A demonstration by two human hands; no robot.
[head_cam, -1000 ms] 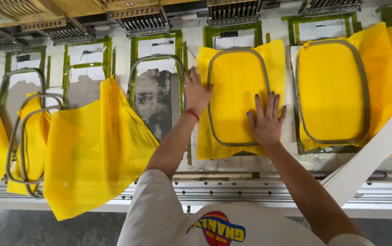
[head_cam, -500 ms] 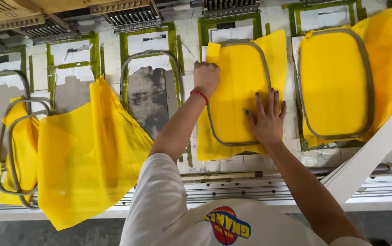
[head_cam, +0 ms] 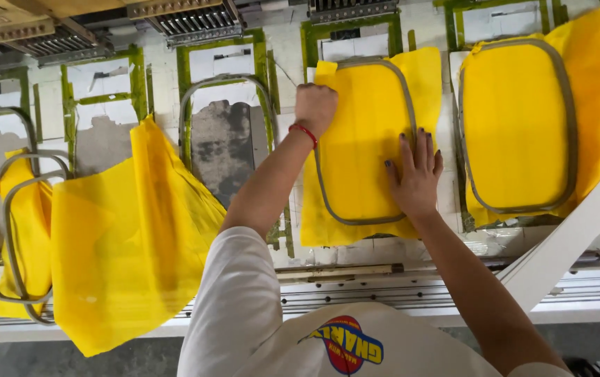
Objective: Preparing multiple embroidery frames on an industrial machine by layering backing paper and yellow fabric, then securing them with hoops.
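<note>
Several green-framed stations (head_cam: 225, 59), white worktable (head_cam: 293, 63)

Yellow fabric (head_cam: 366, 150), grey hoop frame (head_cam: 363, 139), red wristband (head_cam: 304, 132), green-edged table (head_cam: 181, 84)

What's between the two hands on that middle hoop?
In the head view, only flat yellow fabric inside the grey hoop lies between the left hand at its upper-left rim and the right hand at its right rim.

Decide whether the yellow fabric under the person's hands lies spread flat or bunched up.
Spread flat: the fabric lies smooth inside the grey frame, with the right hand palm-down on it.
</note>
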